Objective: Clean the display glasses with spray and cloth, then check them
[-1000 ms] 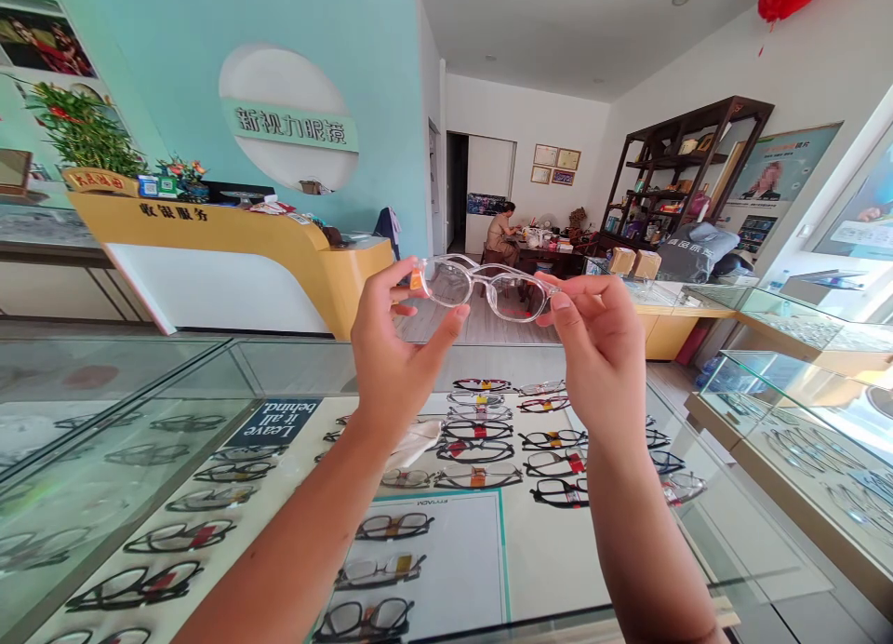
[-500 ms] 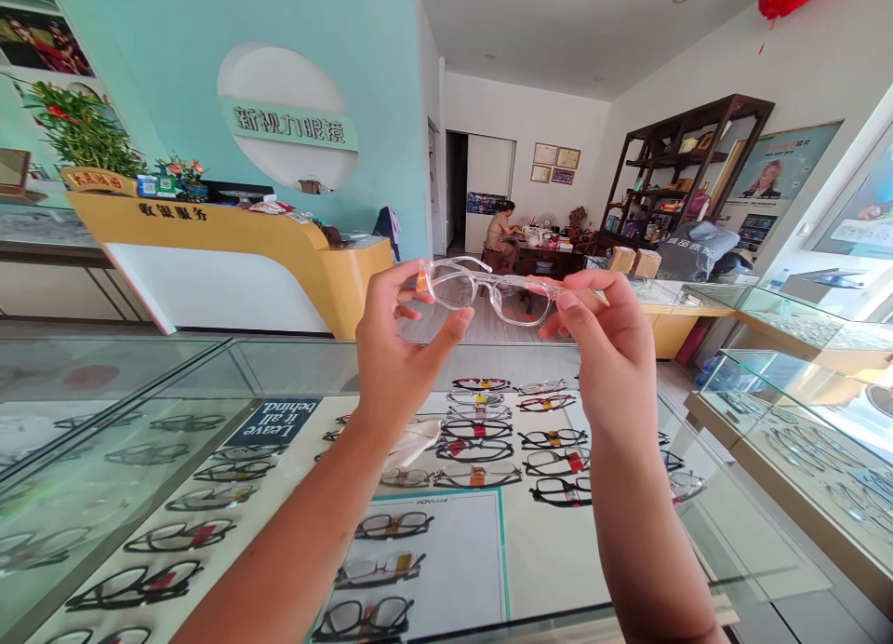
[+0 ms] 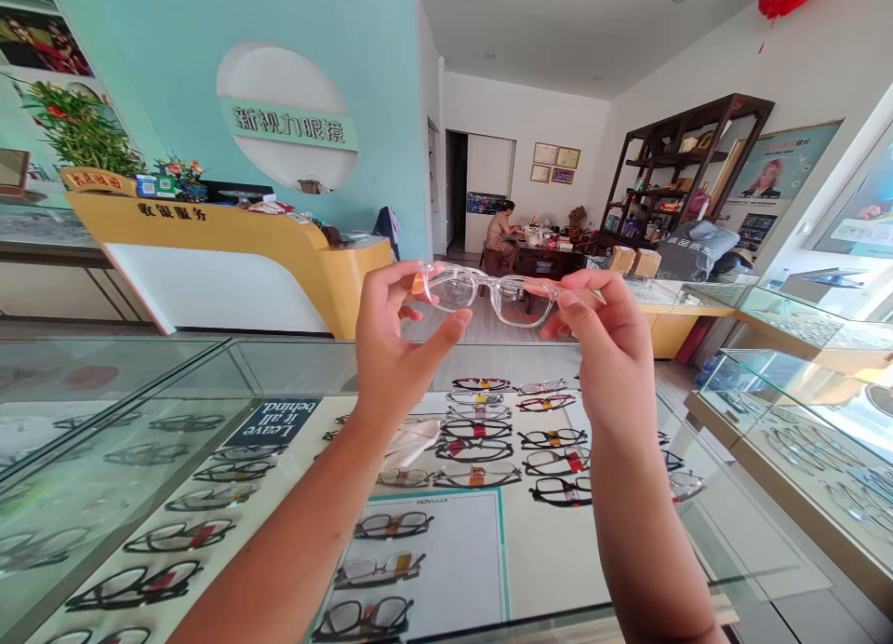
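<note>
A pair of clear-framed glasses (image 3: 488, 295) is held up at chest height above a glass display counter (image 3: 209, 383). My left hand (image 3: 397, 346) pinches the left end of the frame, where a small orange tag shows. My right hand (image 3: 606, 342) grips the right end by the hinge, fingers curled round it. Both arms reach up from the bottom of the view.
Under the counter glass lie several rows of glasses (image 3: 481, 439), a folded white cloth (image 3: 411, 444) and a white mat (image 3: 433, 560). A yellow reception desk (image 3: 230, 253) stands at back left, a dark shelf unit (image 3: 670, 179) at back right. A person (image 3: 500, 234) sits far back.
The glasses have tilted slightly and dropped a little on the left. My right hand has shifted its grip lower on the right end of the frame.
</note>
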Action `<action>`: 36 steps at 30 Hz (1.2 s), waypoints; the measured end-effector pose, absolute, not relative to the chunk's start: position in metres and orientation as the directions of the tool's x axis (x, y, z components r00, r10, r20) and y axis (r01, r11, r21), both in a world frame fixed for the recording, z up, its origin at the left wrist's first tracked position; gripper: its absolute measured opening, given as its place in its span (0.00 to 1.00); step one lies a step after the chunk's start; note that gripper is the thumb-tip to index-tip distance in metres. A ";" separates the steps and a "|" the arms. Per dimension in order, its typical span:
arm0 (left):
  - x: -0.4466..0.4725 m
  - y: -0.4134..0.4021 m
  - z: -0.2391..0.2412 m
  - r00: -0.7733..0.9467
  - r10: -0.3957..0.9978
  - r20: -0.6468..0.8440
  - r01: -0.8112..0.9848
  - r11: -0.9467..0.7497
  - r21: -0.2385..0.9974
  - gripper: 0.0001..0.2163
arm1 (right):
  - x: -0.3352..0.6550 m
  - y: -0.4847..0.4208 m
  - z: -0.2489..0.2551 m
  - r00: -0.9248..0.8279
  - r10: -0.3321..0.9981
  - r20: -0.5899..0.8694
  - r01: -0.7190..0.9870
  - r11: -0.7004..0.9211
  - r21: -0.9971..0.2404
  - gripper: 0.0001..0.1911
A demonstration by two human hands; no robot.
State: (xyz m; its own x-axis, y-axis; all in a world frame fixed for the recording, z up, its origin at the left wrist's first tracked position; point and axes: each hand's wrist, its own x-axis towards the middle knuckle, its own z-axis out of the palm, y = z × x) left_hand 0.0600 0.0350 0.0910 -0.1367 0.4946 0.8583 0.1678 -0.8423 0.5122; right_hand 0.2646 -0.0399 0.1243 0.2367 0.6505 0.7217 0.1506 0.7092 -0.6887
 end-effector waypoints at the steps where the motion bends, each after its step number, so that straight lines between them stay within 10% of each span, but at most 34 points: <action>1: 0.060 0.035 0.091 -0.139 0.496 0.857 0.163 -0.843 0.513 0.29 | 0.265 -0.040 0.124 0.230 0.652 0.722 0.157 0.708 -0.689 0.05; 14: 0.056 0.039 0.091 -0.116 0.505 0.855 0.073 -0.855 0.514 0.30 | 0.268 -0.030 0.123 0.206 0.707 0.676 0.147 0.661 -0.736 0.05; 23: 0.058 0.032 0.088 0.026 0.456 0.889 0.244 -0.866 0.437 0.34 | 0.271 -0.028 0.121 0.024 0.681 0.732 0.441 0.650 -0.619 0.07; 36: 0.048 0.037 0.095 0.143 0.603 0.785 -0.063 -0.786 0.615 0.21 | 0.282 -0.018 0.119 -0.137 0.782 0.609 0.232 0.623 -0.748 0.07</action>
